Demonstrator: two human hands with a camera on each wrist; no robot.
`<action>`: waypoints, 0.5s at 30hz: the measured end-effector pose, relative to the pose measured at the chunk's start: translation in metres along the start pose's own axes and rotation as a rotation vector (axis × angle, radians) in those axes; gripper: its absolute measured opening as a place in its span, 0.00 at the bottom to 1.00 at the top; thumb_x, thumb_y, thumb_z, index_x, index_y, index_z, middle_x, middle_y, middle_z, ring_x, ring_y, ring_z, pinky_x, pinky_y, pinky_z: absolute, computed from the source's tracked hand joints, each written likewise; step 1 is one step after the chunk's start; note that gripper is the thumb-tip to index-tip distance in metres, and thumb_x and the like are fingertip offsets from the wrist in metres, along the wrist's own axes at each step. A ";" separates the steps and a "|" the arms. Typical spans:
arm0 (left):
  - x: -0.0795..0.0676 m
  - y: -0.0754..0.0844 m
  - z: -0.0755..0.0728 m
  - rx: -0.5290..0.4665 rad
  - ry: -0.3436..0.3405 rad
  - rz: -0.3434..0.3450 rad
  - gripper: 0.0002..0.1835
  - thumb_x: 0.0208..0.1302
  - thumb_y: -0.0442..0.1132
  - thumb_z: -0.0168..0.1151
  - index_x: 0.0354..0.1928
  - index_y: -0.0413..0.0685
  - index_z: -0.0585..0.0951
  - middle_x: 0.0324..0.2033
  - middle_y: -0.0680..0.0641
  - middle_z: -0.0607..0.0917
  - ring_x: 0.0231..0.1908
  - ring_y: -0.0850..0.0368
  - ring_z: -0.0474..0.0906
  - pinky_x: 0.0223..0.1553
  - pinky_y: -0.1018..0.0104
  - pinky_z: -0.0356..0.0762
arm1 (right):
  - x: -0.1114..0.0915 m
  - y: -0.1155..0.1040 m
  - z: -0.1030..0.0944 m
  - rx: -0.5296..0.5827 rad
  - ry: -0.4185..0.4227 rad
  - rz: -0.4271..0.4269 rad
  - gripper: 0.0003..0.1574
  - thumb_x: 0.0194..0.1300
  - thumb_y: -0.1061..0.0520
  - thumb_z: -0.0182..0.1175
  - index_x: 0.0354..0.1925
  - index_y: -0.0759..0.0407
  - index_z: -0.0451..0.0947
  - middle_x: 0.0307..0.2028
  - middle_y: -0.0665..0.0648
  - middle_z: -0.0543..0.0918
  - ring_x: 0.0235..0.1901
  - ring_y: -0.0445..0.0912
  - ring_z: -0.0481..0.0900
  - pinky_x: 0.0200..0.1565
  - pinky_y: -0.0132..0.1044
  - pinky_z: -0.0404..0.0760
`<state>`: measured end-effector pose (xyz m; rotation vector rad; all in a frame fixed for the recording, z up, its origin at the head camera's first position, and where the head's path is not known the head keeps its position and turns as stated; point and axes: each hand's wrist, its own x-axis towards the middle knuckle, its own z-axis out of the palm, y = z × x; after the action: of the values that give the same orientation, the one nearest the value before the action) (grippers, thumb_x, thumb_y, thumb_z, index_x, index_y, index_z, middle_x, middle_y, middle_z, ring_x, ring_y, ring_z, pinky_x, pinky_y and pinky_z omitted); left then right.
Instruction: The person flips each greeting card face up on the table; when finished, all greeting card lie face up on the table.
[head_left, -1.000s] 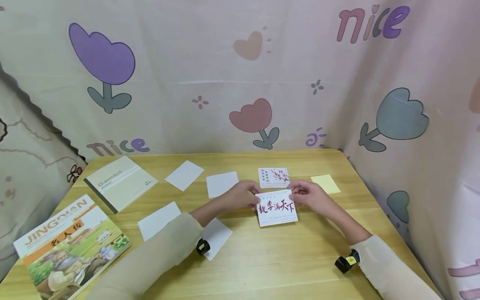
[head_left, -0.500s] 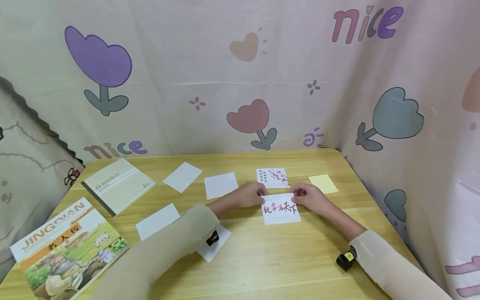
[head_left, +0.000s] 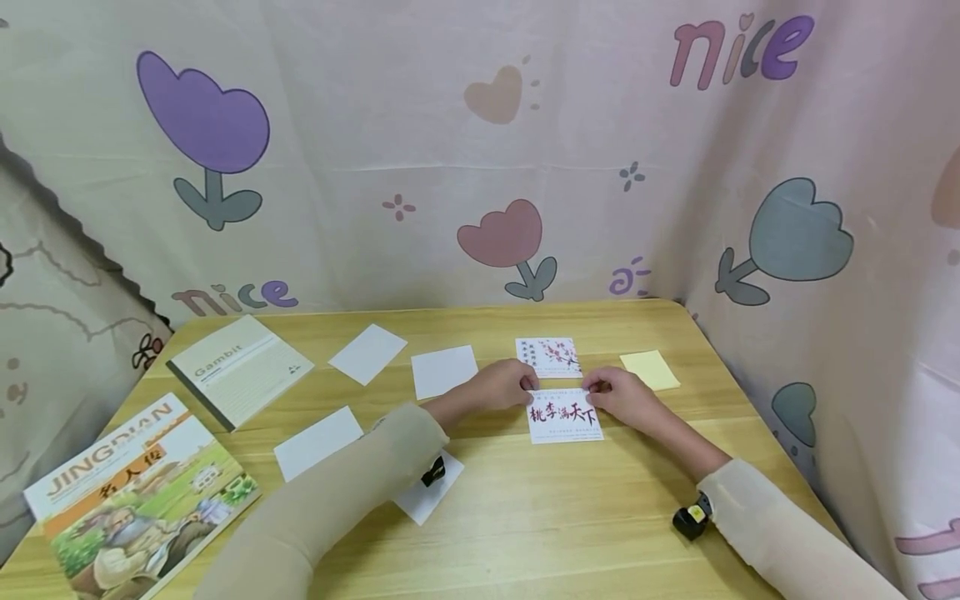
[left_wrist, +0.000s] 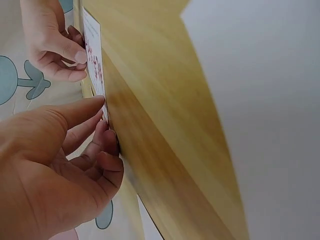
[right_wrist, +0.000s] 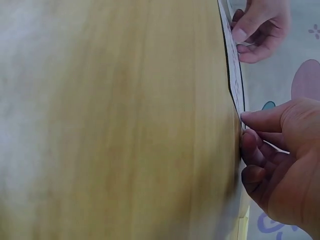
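Observation:
A white card with red Chinese lettering (head_left: 564, 423) lies close over the wooden table, its text upright in the head view. My left hand (head_left: 504, 386) pinches its upper left corner between thumb and fingers. At the upper right corner, my right hand (head_left: 621, 394) pinches the same card. Just behind it is a second card printed with red blossoms (head_left: 551, 354) and dark writing. The left wrist view shows the thumb of the left hand (left_wrist: 60, 170) on the card's face; from the right wrist, the card appears nearly edge-on beside the right hand (right_wrist: 280, 160).
Several blank white cards lie left of the hands, among them one at the back (head_left: 368, 354) and one under the left forearm (head_left: 432, 490). A yellow sticky note (head_left: 651, 369) is at the right. A Gambit notebook (head_left: 242, 368) and an illustrated book (head_left: 146, 500) occupy the left side.
Both hands have shifted the lettered card slightly right, and it has straightened from a small tilt. Its top edge now sits a little lower, apart from the blossom card.

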<state>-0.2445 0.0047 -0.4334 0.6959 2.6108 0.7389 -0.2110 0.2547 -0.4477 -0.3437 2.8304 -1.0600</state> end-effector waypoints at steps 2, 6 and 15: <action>-0.002 0.001 -0.001 0.006 -0.001 -0.008 0.08 0.66 0.38 0.68 0.46 0.53 0.86 0.40 0.55 0.84 0.41 0.58 0.76 0.49 0.68 0.77 | 0.000 -0.001 0.000 -0.028 0.000 -0.007 0.09 0.67 0.62 0.64 0.45 0.57 0.83 0.38 0.54 0.83 0.38 0.46 0.77 0.43 0.40 0.74; -0.006 -0.001 -0.004 0.006 0.004 -0.008 0.09 0.67 0.40 0.66 0.48 0.54 0.85 0.42 0.56 0.85 0.43 0.59 0.77 0.52 0.66 0.77 | 0.001 -0.004 0.000 -0.059 0.028 -0.032 0.10 0.66 0.63 0.64 0.45 0.58 0.84 0.39 0.54 0.83 0.37 0.46 0.77 0.42 0.40 0.74; -0.032 -0.035 -0.034 -0.037 0.087 -0.016 0.12 0.70 0.41 0.63 0.53 0.53 0.84 0.44 0.54 0.85 0.42 0.57 0.78 0.46 0.60 0.77 | 0.009 -0.016 0.002 -0.069 0.120 -0.071 0.13 0.67 0.62 0.63 0.50 0.59 0.83 0.40 0.54 0.83 0.31 0.45 0.73 0.36 0.36 0.71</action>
<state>-0.2460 -0.0517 -0.4200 0.6454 2.6703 0.8282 -0.2167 0.2400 -0.4388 -0.4021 2.9877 -1.0300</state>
